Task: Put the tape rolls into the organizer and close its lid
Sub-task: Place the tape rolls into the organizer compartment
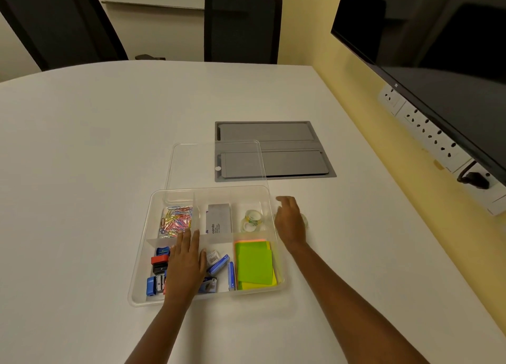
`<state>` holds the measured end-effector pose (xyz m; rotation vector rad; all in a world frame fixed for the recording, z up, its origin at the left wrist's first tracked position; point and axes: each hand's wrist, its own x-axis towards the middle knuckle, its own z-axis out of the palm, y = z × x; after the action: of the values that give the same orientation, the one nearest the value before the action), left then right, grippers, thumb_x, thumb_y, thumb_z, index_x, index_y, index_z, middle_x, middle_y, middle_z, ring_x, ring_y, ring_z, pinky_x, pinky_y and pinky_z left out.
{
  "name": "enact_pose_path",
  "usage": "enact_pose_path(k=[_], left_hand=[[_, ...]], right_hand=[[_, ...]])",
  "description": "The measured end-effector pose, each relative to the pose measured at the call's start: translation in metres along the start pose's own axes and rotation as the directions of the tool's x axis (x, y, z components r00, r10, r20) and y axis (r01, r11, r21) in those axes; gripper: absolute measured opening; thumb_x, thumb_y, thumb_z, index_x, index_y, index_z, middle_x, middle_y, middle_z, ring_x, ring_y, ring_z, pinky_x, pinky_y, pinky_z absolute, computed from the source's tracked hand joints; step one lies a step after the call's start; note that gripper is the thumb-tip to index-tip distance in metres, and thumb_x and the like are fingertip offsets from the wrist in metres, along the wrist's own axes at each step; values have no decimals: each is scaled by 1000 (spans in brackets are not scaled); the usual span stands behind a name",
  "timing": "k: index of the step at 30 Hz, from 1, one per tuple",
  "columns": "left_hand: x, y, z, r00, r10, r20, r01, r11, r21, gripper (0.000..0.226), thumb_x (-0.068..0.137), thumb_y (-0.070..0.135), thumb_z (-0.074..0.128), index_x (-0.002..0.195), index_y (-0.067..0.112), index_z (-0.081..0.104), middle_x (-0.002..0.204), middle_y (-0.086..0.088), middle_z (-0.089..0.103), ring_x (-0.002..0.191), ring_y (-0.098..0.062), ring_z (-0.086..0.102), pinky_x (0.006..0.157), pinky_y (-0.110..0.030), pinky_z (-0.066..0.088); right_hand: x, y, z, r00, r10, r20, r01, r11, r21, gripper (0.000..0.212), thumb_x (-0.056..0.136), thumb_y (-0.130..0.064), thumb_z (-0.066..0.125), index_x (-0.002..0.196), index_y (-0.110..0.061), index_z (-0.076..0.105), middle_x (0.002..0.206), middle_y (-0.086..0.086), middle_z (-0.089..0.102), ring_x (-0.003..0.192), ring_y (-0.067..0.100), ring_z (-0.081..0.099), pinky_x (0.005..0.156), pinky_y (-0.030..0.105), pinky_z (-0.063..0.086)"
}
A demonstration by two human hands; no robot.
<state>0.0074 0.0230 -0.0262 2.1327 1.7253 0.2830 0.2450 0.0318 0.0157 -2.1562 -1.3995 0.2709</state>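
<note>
A clear plastic organizer (140, 254) with several compartments lies on the white table. Its clear lid (191, 166) lies flat just behind it, overlapping the back edge. Clear tape rolls (250, 221) sit in the back right compartment. My right hand (290, 221) is outside the organizer's right wall, cupped down over another clear tape roll (306, 219) on the table; only the roll's edge shows. My left hand (186, 265) lies flat with its fingers apart over the front left compartment and holds nothing.
The other compartments hold coloured paper clips (176, 221), a grey Camlin box (218, 218), sharpeners and staple boxes (158, 270), and green sticky notes (254, 265). A grey cable hatch (287, 158) is set into the table behind the lid. A wall screen (438, 48) and sockets are at the right.
</note>
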Motion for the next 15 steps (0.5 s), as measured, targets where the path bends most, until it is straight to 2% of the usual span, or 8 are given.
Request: enact_pose_path(k=[3, 8, 10, 11, 13, 15], left_hand=[[0, 1, 0, 1000, -4, -3, 4, 1000, -22, 54, 96, 28, 36, 143, 11, 17, 155, -12, 18, 145, -29, 11, 118, -42, 14], [0, 0, 0, 1000, -3, 2, 3, 1000, -2, 54, 97, 30, 34, 144, 12, 14, 156, -11, 15, 145, -28, 8, 119, -40, 12], [1, 0, 0, 1000, -6, 1, 6, 1000, -2, 54, 97, 29, 34, 144, 12, 15, 156, -11, 15, 145, -28, 9, 119, -40, 13], [1, 0, 0, 1000, -5, -1, 5, 1000, -2, 53, 97, 28, 34, 144, 12, 16, 156, -12, 16, 145, -28, 9, 118, -40, 14], [0, 1, 0, 1000, -4, -4, 4, 1000, -5, 53, 96, 28, 35, 144, 11, 17, 155, -12, 17, 145, -28, 11, 118, -41, 15], [0, 1, 0, 1000, -3, -3, 3, 1000, -4, 53, 96, 28, 35, 144, 11, 17, 155, -12, 18, 145, -29, 11, 118, -41, 15]], right_hand=[[-4, 24, -3, 983, 125, 135, -103, 982, -158, 40, 94, -4, 44, 133, -3, 40, 139, 16, 44, 127, 30, 44, 102, 40, 42], [-24, 53, -5, 971, 119, 207, -43, 939, -340, 40, 91, -10, 52, 130, -6, 42, 139, 10, 45, 128, 25, 42, 99, 40, 43], [-31, 53, -6, 989, 57, 138, -2, 930, -369, 35, 82, 0, 62, 116, -4, 56, 121, 14, 59, 110, 31, 55, 84, 41, 51], [-34, 52, -8, 995, 12, 98, 27, 921, -389, 33, 69, 5, 72, 100, -3, 64, 100, 15, 68, 91, 33, 63, 68, 40, 55], [-39, 51, -11, 997, -57, 50, 75, 861, -502, 41, 37, 7, 87, 70, -8, 68, 63, 7, 68, 54, 25, 64, 41, 31, 52], [-42, 51, -13, 995, -87, 43, 97, 842, -531, 46, 26, 3, 90, 63, -11, 69, 54, 3, 66, 46, 20, 62, 36, 28, 48]])
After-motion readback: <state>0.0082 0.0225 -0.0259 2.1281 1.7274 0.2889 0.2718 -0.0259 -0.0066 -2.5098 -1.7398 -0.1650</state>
